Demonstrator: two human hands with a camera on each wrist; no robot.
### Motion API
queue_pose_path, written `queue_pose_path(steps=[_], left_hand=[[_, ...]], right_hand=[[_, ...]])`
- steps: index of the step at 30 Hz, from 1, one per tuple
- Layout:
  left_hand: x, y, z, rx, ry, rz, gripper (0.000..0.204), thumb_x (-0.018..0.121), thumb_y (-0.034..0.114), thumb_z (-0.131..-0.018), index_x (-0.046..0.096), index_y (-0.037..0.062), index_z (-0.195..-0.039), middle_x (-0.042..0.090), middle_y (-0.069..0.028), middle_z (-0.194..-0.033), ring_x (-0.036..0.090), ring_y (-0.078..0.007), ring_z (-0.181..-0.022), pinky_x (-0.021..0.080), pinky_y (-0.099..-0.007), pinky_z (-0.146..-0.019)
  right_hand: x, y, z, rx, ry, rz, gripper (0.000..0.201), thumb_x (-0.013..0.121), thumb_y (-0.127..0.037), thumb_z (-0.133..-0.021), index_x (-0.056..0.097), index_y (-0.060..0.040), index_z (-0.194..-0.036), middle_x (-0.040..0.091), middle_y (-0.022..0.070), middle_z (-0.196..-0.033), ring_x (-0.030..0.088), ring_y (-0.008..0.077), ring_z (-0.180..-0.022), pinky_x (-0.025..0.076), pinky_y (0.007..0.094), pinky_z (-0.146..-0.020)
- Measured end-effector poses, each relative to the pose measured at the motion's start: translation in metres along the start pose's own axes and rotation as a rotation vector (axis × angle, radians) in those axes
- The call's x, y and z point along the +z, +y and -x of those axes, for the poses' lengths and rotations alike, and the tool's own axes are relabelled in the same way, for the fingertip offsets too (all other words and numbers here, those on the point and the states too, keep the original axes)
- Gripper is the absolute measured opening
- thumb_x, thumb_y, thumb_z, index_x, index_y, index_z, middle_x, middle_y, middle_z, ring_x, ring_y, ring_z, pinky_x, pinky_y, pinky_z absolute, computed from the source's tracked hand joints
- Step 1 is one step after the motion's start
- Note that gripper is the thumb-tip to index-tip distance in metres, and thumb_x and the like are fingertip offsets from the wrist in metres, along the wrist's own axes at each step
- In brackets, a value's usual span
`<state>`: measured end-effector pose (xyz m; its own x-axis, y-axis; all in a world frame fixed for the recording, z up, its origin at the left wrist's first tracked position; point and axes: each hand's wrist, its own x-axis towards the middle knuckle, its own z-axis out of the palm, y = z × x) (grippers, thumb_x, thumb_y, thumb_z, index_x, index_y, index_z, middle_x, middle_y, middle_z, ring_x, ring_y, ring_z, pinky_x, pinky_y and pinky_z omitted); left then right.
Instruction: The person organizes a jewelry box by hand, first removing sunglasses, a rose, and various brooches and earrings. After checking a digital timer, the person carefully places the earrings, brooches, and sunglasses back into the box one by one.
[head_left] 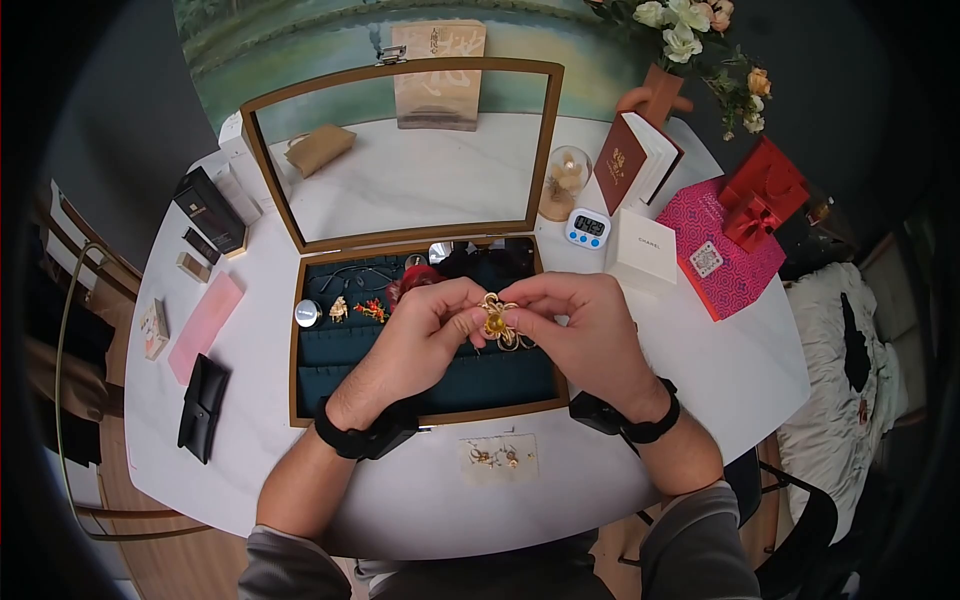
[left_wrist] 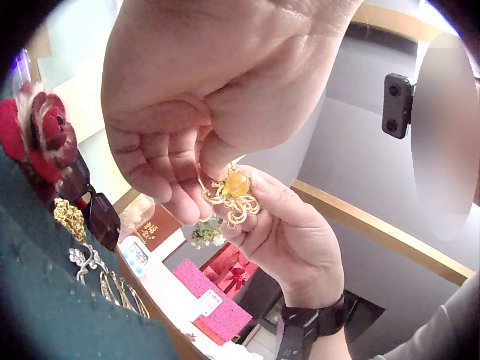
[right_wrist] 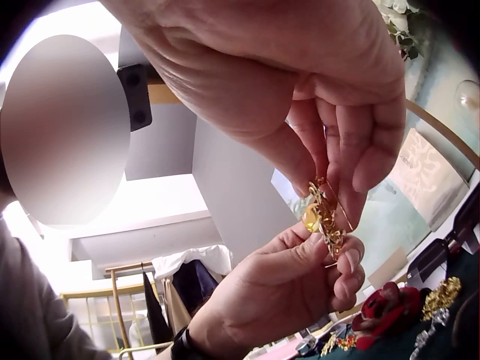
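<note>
A gold brooch with a round yellow stone and curling gold strands is held up over the jewelry box. My left hand pinches one side of it between thumb and fingers. On the opposite side, the thumb and fingertips of my right hand pinch it too. In the right wrist view a thin pin sticks out behind the brooch. Below, the dark green lining bears a red fabric flower, sunglasses, a gold ornament and a silver flower-shaped piece.
The box's glass lid stands raised behind. A card with small earrings lies in front. To the left are a black case and a pink strip; to the right, a timer, a white box and a red gift bag.
</note>
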<state>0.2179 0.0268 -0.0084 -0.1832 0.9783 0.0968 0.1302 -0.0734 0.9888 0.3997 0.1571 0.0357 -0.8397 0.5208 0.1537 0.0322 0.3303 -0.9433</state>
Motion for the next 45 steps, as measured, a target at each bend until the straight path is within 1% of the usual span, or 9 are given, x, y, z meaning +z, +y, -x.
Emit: queue_pose_path(steps=[6,10,13,15,18,20,28,37,45], left_hand=[[-0.0004,-0.0008,0.0003,0.010,0.018,-0.006,0.012,0.059,0.005,-0.113,0.069,-0.0021,-0.111,0.072,-0.0016,-0.095,0.065,-0.0069,-0.085,0.055,-0.0246,-0.079],[-0.0016,-0.0015,0.0007,-0.006,0.034,-0.010,0.013,0.060,0.004,-0.113,0.070,-0.0027,-0.112,0.073,-0.0023,-0.100,0.068,-0.0081,-0.088,0.057,-0.0251,-0.081],[-0.0014,-0.0008,0.0010,-0.014,0.033,-0.012,0.012,0.060,0.004,-0.113,0.070,-0.0029,-0.113,0.073,-0.0027,-0.101,0.068,-0.0079,-0.088,0.057,-0.0249,-0.081],[-0.0011,-0.0008,0.0008,-0.020,0.030,-0.019,0.012,0.060,0.004,-0.113,0.070,-0.0029,-0.113,0.073,-0.0029,-0.101,0.069,-0.0079,-0.089,0.057,-0.0249,-0.081],[-0.0006,-0.0023,0.0006,-0.009,0.031,-0.028,0.012,0.060,0.003,-0.113,0.070,-0.0030,-0.113,0.074,-0.0031,-0.102,0.069,-0.0079,-0.088,0.058,-0.0251,-0.081],[0.0008,-0.0021,0.0007,-0.013,0.054,-0.007,0.010,0.061,0.003,-0.111,0.069,-0.0020,-0.113,0.073,-0.0020,-0.098,0.066,-0.0071,-0.084,0.056,-0.0247,-0.078],[-0.0001,-0.0036,0.0001,0.001,0.041,0.013,0.011,0.061,0.004,-0.112,0.069,-0.0023,-0.113,0.072,-0.0014,-0.098,0.065,-0.0072,-0.085,0.056,-0.0247,-0.079],[-0.0018,-0.0013,0.0007,0.002,0.024,0.008,0.012,0.060,0.004,-0.112,0.070,-0.0021,-0.114,0.072,-0.0012,-0.096,0.065,-0.0066,-0.085,0.055,-0.0243,-0.079],[-0.0020,-0.0003,0.0003,-0.004,0.024,0.012,0.012,0.060,0.004,-0.112,0.071,-0.0023,-0.114,0.073,-0.0011,-0.094,0.065,-0.0066,-0.084,0.055,-0.0244,-0.079]], right_hand=[[0.0058,0.0033,0.0010,0.035,0.021,-0.063,0.017,0.076,0.005,-0.098,0.076,0.0093,-0.114,0.081,0.0103,-0.101,0.078,0.0121,-0.093,0.062,0.0241,-0.081],[0.0073,0.0068,-0.0003,0.054,0.037,-0.080,0.016,0.076,0.005,-0.098,0.076,0.0090,-0.114,0.080,0.0100,-0.101,0.078,0.0130,-0.094,0.062,0.0244,-0.081],[0.0054,0.0077,-0.0002,0.019,0.042,-0.005,0.016,0.077,0.003,-0.098,0.077,0.0075,-0.113,0.081,0.0092,-0.100,0.077,0.0110,-0.089,0.060,0.0244,-0.076],[0.0044,0.0073,-0.0002,-0.071,0.061,0.208,0.015,0.078,-0.001,-0.098,0.079,0.0057,-0.111,0.080,0.0095,-0.097,0.074,0.0101,-0.082,0.057,0.0250,-0.071],[0.0054,0.0041,0.0004,-0.099,0.078,0.244,0.014,0.079,-0.002,-0.097,0.080,0.0050,-0.109,0.080,0.0107,-0.094,0.071,0.0107,-0.077,0.055,0.0255,-0.068],[0.0058,0.0043,0.0008,-0.106,0.084,0.242,0.015,0.079,-0.002,-0.097,0.079,0.0053,-0.110,0.079,0.0112,-0.093,0.072,0.0112,-0.077,0.055,0.0256,-0.068],[0.0072,0.0058,0.0007,-0.122,0.089,0.172,0.014,0.078,-0.002,-0.098,0.079,0.0059,-0.109,0.080,0.0109,-0.090,0.071,0.0104,-0.076,0.055,0.0258,-0.067],[0.0061,0.0051,-0.0004,-0.078,0.044,0.123,0.010,0.076,-0.003,-0.099,0.076,0.0046,-0.106,0.079,0.0074,-0.089,0.069,0.0082,-0.077,0.054,0.0259,-0.069],[0.0048,0.0070,-0.0008,-0.048,0.022,0.125,0.010,0.077,-0.006,-0.100,0.075,0.0023,-0.104,0.078,0.0043,-0.088,0.064,0.0054,-0.074,0.050,0.0238,-0.065]])
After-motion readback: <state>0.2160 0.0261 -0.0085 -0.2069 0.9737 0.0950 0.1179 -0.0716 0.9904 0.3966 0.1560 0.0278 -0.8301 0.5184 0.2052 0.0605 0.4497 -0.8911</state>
